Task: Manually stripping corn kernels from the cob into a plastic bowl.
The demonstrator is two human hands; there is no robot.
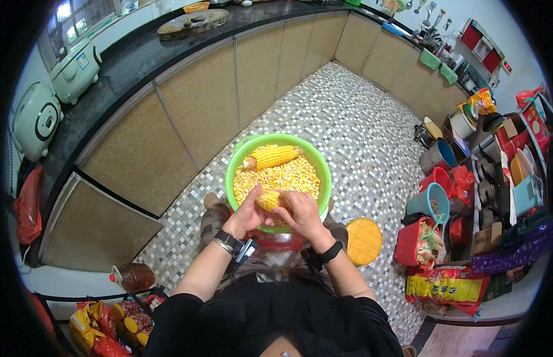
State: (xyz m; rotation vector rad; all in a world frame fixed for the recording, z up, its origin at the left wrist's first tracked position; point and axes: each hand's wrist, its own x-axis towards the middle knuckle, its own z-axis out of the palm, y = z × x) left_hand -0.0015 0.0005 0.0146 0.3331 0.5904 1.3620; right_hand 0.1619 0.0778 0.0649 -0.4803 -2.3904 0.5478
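Both hands hold one partly stripped ear of corn (268,200) over a green plastic basin (325,178). My left hand (248,213) grips its left end, with the thumb along the upper side. My right hand (303,213) bends its fingers over the right end, hiding much of that part. Loose yellow corn kernels (289,176) fill much of the basin. Towards the basin's far side, whole ears of corn (276,158) lie on the kernels, side by side. The basin sits between my knees, above something red that is mostly hidden.
A round yellow stool top (364,241) stands right of my leg. Rice cookers (37,120) line the dark counter (120,76) at left. A bottle of brown liquid (136,276) is on the floor. Buckets (428,203) and a crowded shelf (481,178) border the right side.
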